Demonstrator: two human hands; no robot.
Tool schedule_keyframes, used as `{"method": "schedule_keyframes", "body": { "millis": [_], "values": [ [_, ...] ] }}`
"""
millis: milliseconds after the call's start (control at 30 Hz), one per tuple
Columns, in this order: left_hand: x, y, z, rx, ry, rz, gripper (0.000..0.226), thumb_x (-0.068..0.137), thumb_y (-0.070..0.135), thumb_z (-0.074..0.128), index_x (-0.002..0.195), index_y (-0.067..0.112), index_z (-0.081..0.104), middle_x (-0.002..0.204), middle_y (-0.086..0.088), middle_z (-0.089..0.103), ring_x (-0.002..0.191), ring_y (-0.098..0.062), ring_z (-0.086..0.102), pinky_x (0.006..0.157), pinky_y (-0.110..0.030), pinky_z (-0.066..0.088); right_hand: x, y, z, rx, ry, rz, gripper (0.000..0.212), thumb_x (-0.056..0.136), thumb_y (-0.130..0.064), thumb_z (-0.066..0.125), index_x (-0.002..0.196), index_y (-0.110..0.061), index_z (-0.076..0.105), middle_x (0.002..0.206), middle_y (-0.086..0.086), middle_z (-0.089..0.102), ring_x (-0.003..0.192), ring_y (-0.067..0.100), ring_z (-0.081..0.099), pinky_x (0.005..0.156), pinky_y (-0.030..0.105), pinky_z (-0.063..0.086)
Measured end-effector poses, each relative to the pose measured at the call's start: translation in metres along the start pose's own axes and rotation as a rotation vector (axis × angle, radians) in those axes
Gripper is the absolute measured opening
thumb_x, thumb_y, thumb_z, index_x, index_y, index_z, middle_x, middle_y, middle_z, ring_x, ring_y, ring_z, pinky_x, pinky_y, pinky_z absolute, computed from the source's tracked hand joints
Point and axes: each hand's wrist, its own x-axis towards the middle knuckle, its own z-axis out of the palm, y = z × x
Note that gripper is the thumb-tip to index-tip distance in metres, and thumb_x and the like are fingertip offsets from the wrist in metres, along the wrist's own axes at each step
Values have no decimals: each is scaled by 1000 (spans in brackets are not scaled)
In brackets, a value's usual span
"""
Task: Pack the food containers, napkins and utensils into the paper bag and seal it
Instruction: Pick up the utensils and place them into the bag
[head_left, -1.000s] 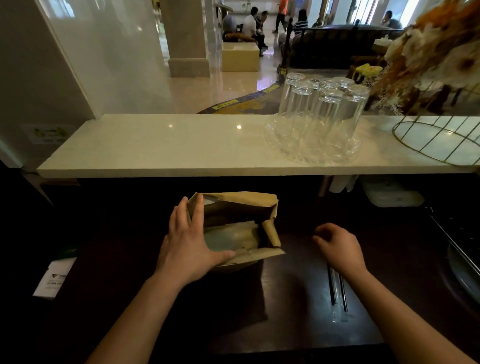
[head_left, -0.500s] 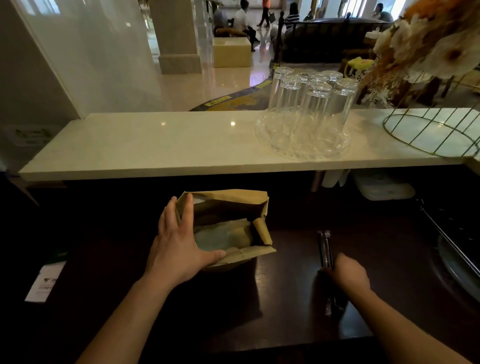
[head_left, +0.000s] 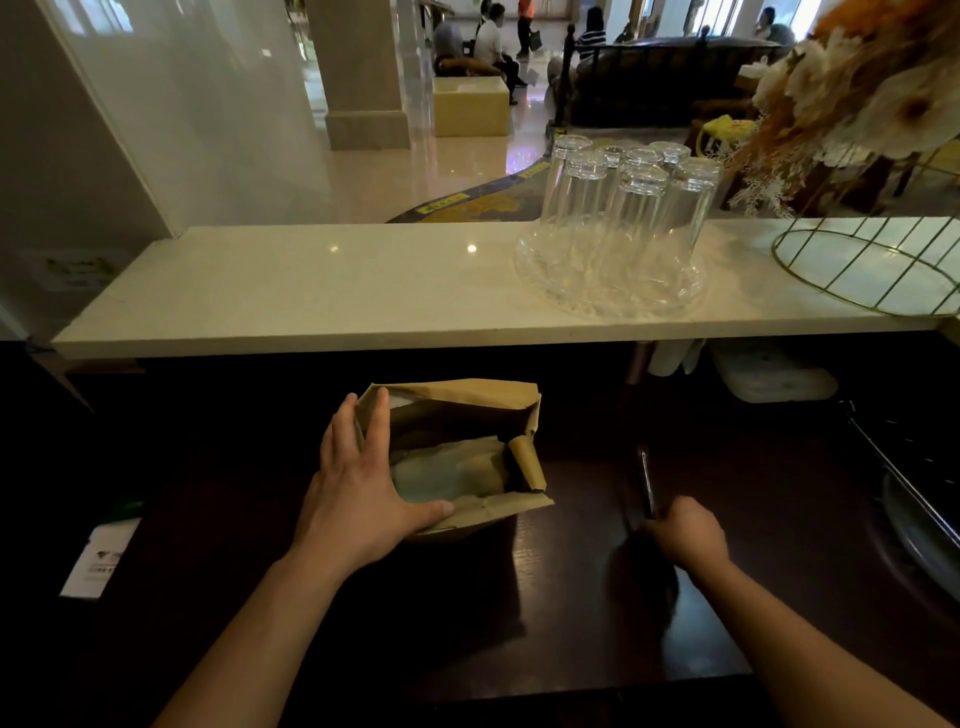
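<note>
A brown paper bag (head_left: 467, 400) stands open on the dark counter, mouth up, with a pale container (head_left: 441, 475) visible inside. My left hand (head_left: 358, 488) grips the bag's left rim, fingers on the near-left corner and thumb along the front edge. To the right of the bag, my right hand (head_left: 683, 535) is closed around the near end of a dark wrapped utensil pack (head_left: 645, 480), which points away from me and is lifted slightly off the counter.
A white marble ledge (head_left: 311, 291) runs across behind the bag, carrying a glass tray of upturned glasses (head_left: 618, 223) and a gold wire basket (head_left: 878, 270). White containers (head_left: 774, 374) sit under the ledge at right. A white card (head_left: 98, 561) lies at far left.
My right hand dropped onto the utensil pack, closed on its near end and drew it slightly toward the bag. My left hand kept hold of the bag's rim.
</note>
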Motion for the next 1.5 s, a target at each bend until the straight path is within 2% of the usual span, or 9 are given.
{"method": "schedule_keyframes", "body": {
  "millis": [333, 567, 667, 833, 933, 1000, 1200, 1367, 1500],
  "values": [
    [1, 2, 0, -6, -14, 16, 138, 59, 74, 75, 149, 36, -23, 159, 6, -24, 150, -27, -5, 114, -54, 31, -23, -44, -36, 206, 105, -214, 11, 84, -27, 71, 79, -22, 63, 74, 3, 68, 64, 22, 68, 67, 49, 60],
    [-2, -4, -2, -23, -25, 29, 137, 60, 74, 74, 150, 37, -22, 158, 7, -24, 149, -26, -7, 114, -55, 30, -49, -85, -66, 262, 240, -363, 20, 80, -32, 75, 77, -18, 62, 73, -1, 65, 69, 16, 62, 64, 37, 52],
    [-4, -7, -4, -28, -33, 30, 135, 61, 74, 73, 149, 39, -23, 158, 9, -25, 149, -24, -9, 114, -56, 29, -66, -105, -83, 294, 275, -484, 22, 80, -32, 75, 74, -17, 60, 70, -1, 62, 66, 14, 60, 64, 39, 52],
    [-7, -12, -7, -56, -51, 27, 133, 62, 70, 75, 148, 42, -22, 157, 11, -28, 149, -23, -12, 114, -57, 28, -108, -144, -114, 477, 176, -725, 15, 81, -26, 75, 76, -26, 62, 71, -1, 61, 66, 13, 59, 66, 34, 53],
    [-8, -13, -9, -73, -68, 36, 133, 63, 69, 76, 148, 43, -22, 157, 12, -29, 149, -22, -12, 114, -57, 27, -127, -165, -126, 595, 65, -872, 9, 82, -21, 75, 84, -17, 67, 75, 9, 66, 72, 28, 64, 70, 44, 57],
    [-9, -14, -10, -78, -72, 35, 132, 63, 69, 76, 149, 43, -21, 157, 13, -29, 149, -22, -12, 115, -56, 27, -133, -178, -129, 615, -13, -955, 10, 82, -19, 75, 89, -15, 69, 81, 9, 71, 77, 27, 68, 72, 47, 59],
    [-5, -18, -15, -74, -102, 27, 132, 61, 71, 76, 149, 45, -19, 157, 14, -28, 149, -21, -13, 115, -56, 28, -123, -217, -102, 410, -182, -1077, 12, 80, -22, 76, 89, -16, 70, 86, 4, 74, 81, 19, 71, 75, 47, 58],
    [0, -18, -17, -69, -121, 26, 133, 59, 72, 76, 150, 43, -17, 158, 13, -26, 149, -22, -13, 116, -55, 28, -102, -242, -66, -226, -143, -1100, 12, 78, -26, 73, 82, -18, 65, 83, 1, 69, 79, 22, 64, 73, 42, 54],
    [0, -20, -18, -75, -123, 21, 134, 59, 69, 79, 151, 42, -15, 159, 12, -23, 149, -23, -11, 115, -56, 28, -94, -247, -44, -576, -192, -1033, 13, 83, -18, 65, 96, -22, 66, 94, 4, 67, 87, 27, 63, 64, 32, 48]
  ]
}}
